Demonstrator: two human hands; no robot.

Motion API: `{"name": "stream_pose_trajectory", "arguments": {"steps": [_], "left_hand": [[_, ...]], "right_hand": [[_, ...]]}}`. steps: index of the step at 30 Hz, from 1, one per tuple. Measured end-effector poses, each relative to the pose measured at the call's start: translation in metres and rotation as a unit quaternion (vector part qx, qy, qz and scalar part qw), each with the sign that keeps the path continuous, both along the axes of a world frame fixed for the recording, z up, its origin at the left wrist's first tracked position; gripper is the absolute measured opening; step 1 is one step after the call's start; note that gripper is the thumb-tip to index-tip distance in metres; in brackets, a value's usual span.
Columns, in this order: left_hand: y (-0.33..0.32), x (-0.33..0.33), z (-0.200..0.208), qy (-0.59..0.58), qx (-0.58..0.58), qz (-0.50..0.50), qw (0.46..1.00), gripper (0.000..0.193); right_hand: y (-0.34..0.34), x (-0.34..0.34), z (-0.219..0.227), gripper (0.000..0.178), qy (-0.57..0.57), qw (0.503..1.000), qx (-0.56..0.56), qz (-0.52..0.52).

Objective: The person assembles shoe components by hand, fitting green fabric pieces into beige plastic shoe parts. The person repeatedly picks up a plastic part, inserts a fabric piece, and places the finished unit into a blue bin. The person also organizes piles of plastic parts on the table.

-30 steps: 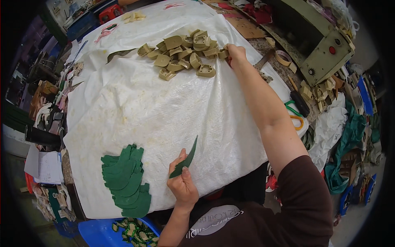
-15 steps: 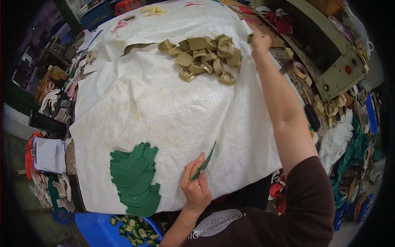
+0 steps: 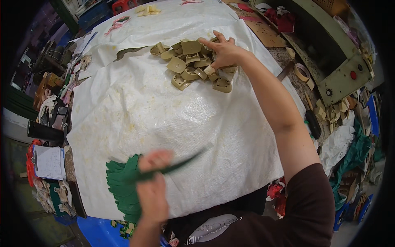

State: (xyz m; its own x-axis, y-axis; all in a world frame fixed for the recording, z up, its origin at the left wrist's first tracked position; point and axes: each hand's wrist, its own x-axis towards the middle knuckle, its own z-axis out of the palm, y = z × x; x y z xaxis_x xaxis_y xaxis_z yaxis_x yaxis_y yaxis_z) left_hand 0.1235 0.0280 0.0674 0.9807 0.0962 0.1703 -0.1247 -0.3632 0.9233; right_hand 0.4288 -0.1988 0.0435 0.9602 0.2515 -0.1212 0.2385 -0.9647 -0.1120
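My left hand (image 3: 153, 189) is blurred by motion at the lower left. It holds a thin green fabric piece (image 3: 187, 161), tilted up to the right. Just beside and partly behind it lies a pile of flat green cut pieces (image 3: 123, 181), overlapping one another. My right hand (image 3: 225, 52) reaches out to the far middle, fingers spread over the right side of a heap of tan moulded shoe heels (image 3: 190, 47). Its thumb has a pale wrap (image 3: 210, 69). Whatever lies under that palm is hidden.
A creased white sheet (image 3: 123, 111) covers the table. A blue tub (image 3: 96, 228) with green-and-tan pieces stands below the near edge. At the right are a green machine (image 3: 341, 76) and a black-handled tool (image 3: 313, 123); a clipboard (image 3: 49, 162) lies left.
My left hand has swung left with the green piece, over to the green pile. The right hand has moved from the sheet's right edge onto the heel heap, its fingers now spread.
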Motion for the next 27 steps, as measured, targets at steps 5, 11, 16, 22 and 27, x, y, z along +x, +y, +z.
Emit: {"name": "stream_pose_trajectory", "arguments": {"steps": [5,11,16,22,27], "left_hand": [[0.040,0.152,-0.018,-0.008,-0.030,0.032,0.999,0.043],[0.059,0.269,-0.074,-0.025,0.033,0.039,0.998,0.042],[0.072,0.280,-0.108,0.010,0.222,0.091,0.971,0.041],[0.067,0.278,-0.106,-0.008,0.106,0.095,0.990,0.040],[0.065,0.276,-0.107,-0.035,0.104,0.119,0.987,0.040]], "right_hand": [[-0.016,0.006,-0.011,0.085,-0.029,0.998,0.032,0.039],[-0.017,-0.001,-0.013,0.066,-0.086,0.991,0.088,0.054],[-0.037,0.009,-0.023,0.048,-0.112,0.982,0.132,0.071],[-0.071,0.014,-0.030,0.033,-0.156,0.910,0.368,0.112],[-0.081,0.013,-0.043,0.033,-0.197,0.852,0.484,0.031]]}}
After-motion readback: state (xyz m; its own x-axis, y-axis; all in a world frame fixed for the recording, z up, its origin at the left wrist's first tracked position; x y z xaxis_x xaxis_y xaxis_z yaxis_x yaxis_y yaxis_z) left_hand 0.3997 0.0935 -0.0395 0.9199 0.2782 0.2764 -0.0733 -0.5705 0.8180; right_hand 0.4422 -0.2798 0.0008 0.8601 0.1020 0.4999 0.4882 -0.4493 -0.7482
